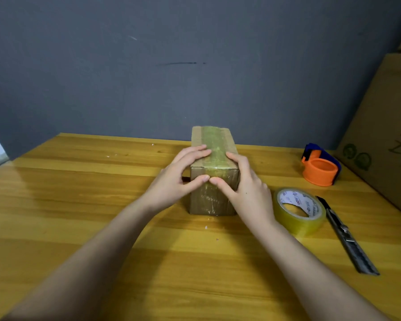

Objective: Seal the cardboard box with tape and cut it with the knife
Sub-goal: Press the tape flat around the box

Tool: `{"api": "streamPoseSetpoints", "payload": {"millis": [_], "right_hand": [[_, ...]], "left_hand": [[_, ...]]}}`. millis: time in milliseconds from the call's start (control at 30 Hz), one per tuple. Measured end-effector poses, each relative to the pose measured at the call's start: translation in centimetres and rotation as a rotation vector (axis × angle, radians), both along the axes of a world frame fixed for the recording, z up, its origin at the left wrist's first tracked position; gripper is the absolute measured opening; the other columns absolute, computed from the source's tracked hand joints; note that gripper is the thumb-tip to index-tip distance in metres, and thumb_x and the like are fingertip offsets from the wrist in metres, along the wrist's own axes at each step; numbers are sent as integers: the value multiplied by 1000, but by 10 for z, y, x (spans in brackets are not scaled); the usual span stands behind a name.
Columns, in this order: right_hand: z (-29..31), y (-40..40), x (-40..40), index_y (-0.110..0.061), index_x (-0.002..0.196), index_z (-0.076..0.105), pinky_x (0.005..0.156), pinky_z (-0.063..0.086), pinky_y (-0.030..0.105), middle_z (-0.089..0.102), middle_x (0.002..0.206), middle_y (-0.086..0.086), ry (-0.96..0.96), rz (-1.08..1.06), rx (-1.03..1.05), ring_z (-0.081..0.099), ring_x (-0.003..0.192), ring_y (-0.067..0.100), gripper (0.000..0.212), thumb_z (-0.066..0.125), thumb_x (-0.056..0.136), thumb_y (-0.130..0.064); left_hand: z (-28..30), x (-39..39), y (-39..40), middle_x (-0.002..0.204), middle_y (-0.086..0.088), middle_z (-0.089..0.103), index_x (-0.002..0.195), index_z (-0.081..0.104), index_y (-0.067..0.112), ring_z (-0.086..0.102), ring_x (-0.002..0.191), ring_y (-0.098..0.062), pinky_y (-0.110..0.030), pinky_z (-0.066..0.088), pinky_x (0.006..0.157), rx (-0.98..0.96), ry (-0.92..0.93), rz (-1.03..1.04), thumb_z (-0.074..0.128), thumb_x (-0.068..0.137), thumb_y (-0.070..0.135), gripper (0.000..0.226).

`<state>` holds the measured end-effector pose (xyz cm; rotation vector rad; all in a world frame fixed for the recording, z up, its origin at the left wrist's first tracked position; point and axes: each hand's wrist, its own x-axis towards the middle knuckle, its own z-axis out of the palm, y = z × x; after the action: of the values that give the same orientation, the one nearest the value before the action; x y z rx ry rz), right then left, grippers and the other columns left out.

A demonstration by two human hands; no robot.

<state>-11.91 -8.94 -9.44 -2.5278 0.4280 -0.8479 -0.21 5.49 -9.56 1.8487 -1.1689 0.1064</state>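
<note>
A small cardboard box (214,140) stands on the wooden table (79,193), a strip of yellowish clear tape running along its top and down its near face. My left hand (181,177) holds the box's left side, fingers on top and thumb on the near face. My right hand (243,186) holds the right side the same way, and the two thumbs meet on the tape just below the top edge. A roll of clear tape (299,210) lies to the right of the box. The utility knife (346,235) rests beside the roll.
An orange and blue tape dispenser (321,167) sits at the back right of the table. A large cardboard carton (384,126) leans along the right edge. A grey wall stands behind the table.
</note>
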Motion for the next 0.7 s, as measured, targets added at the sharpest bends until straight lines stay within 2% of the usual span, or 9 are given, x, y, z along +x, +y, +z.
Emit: {"api": "streamPoseSetpoints", "payload": {"millis": [133,267,400,700], "right_hand": [[2,-4,-1,-33,137,33,76,49,38,54,135,-3,60,-3,-77,59,112,28,74,53,75,-67],[3,-8,-2,-32,139,29,75,50,38,53,136,-2,104,5,-157,60,113,29,79,55,74,-67],[1,-13,-3,-30,140,25,74,51,39,47,140,-2,117,24,-204,60,112,28,86,58,71,-69],[3,-10,-1,-35,142,11,82,52,41,39,146,-1,165,46,-101,56,118,29,93,67,72,-58]], "left_hand": [[2,1,2,146,18,34,135,42,38,28,136,5,-46,38,109,22,-17,-18,61,80,47,59],[3,1,2,148,14,32,138,40,34,27,137,3,-39,32,114,63,-36,-27,71,80,31,66],[4,0,0,149,13,30,139,37,33,26,138,2,-31,28,114,91,-53,-20,75,75,32,74],[14,0,-3,157,11,9,144,23,34,13,138,2,-23,18,113,191,-2,24,82,69,21,96]]}}
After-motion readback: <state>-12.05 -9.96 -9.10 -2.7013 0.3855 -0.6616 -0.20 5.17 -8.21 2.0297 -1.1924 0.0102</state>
